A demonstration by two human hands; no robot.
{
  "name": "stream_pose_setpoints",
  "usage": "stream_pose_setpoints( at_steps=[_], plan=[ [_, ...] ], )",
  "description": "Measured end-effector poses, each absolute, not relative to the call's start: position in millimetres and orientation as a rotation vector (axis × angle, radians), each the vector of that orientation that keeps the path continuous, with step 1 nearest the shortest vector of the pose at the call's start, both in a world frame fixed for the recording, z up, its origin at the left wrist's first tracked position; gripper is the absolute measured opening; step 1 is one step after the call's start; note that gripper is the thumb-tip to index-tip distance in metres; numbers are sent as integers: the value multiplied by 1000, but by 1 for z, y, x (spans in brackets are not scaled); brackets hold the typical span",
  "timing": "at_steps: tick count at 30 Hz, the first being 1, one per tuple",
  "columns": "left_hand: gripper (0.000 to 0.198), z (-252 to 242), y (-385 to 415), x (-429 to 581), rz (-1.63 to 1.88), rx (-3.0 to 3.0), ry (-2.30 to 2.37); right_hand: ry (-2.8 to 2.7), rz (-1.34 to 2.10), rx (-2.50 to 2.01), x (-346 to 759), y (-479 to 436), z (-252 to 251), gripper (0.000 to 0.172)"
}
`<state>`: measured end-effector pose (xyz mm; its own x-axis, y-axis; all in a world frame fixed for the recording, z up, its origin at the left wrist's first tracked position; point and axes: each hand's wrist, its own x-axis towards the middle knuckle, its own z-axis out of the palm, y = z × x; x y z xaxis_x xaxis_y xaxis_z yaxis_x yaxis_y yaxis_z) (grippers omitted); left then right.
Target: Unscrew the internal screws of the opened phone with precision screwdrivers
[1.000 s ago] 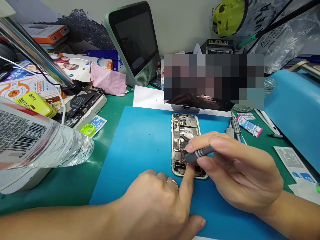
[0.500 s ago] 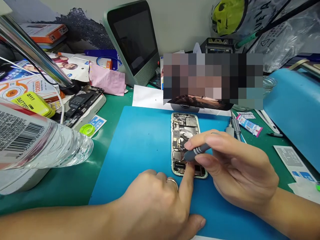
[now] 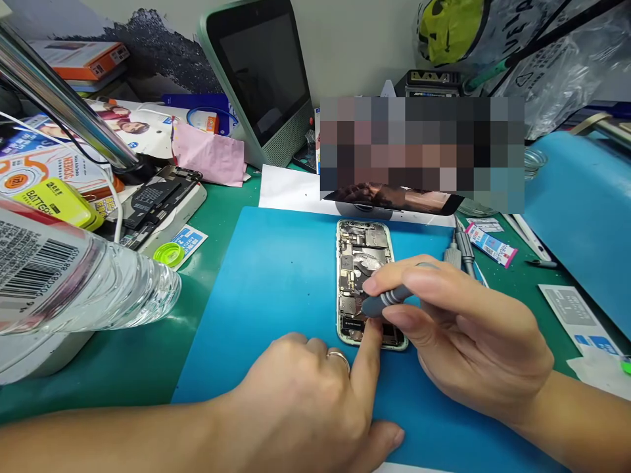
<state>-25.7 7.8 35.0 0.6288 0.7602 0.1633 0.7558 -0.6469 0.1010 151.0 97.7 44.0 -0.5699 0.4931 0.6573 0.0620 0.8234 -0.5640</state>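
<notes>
An opened smartphone (image 3: 348,282) lies upright to my view on the blue mat (image 3: 266,276), its circuit boards and inner parts exposed. My left hand (image 3: 315,387), with a ring on one finger, reaches in from the lower left. Its index finger is stretched out and touches the lower part of the phone; the thumb points right and the other fingers curl under. Between thumb and fingertips my right hand (image 3: 468,328) pinches a grey screwdriver (image 3: 389,300), tilted down to the left over the phone's lower half. The screwdriver's tip is too small to make out.
A water bottle (image 3: 98,276) leans in at the left. Behind it lies another opened phone (image 3: 162,203). A screen device (image 3: 261,79) stands at the back. Grey screwdrivers (image 3: 465,246) and a small pink-and-blue packet (image 3: 491,245) lie at the right, near a blue case (image 3: 582,217).
The view has shifted very slightly. Both hands, the screwdriver and the phone keep nearly the same positions relative to one another.
</notes>
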Motion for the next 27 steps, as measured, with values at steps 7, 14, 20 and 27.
stream_pose_setpoints(
  at_steps=[7,14,20,27],
  plan=[
    [58,36,9,-25,305,2829,1308,-2184,532,-358,150,98,49,62],
    [56,38,7,-26,311,2843,1329,-2199,454,-331,148,99,49,56],
    [58,39,7,-25,341,2849,1340,-2178,501,-356,147,99,49,58],
    [62,37,8,-25,368,2859,1345,-2113,601,-388,147,99,46,72]
  ],
)
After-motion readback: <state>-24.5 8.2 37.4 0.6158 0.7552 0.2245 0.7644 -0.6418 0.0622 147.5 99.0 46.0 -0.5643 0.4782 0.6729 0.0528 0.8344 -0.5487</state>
